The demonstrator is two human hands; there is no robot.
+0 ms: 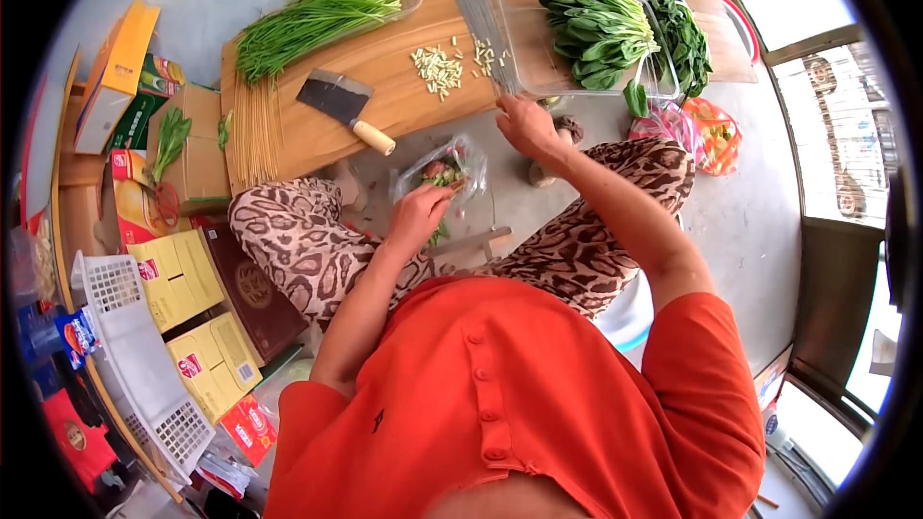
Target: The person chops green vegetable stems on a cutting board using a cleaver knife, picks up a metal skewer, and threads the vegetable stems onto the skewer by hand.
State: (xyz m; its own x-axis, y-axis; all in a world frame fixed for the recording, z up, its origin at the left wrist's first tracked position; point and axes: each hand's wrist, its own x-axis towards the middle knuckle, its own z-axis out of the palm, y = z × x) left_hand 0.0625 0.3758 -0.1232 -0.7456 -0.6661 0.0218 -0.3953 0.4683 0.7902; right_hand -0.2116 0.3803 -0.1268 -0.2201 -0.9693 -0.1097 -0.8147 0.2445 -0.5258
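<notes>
Take twelve o'clock as straight out from the person. The left hand [418, 219] is nearest the body, held low between the knees, its fingers bent towards one o'clock at the near side of a clear bag [471, 169]. Its fingertips are too small to read, so I cannot tell whether they are closed on anything.

Farther out, the right hand [531, 127] is at the table's [428, 21] near edge, fingers curled towards eleven o'clock. There the near ends of the grey sticks [478, 27] lie at its fingertips; whether it pinches one I cannot tell. The sticks' long axis runs from five to eleven o'clock, leading away from this hand, which is clearly the nearer of the two. From the left hand they lie at one o'clock, well apart.

Beyond, seen from the right hand, cut pieces [437, 74] lie at ten o'clock, some by the sticks, and the tray [515, 43] with greens [601, 34] at one. Chives [317, 27] lie farther off, towards ten.
</notes>
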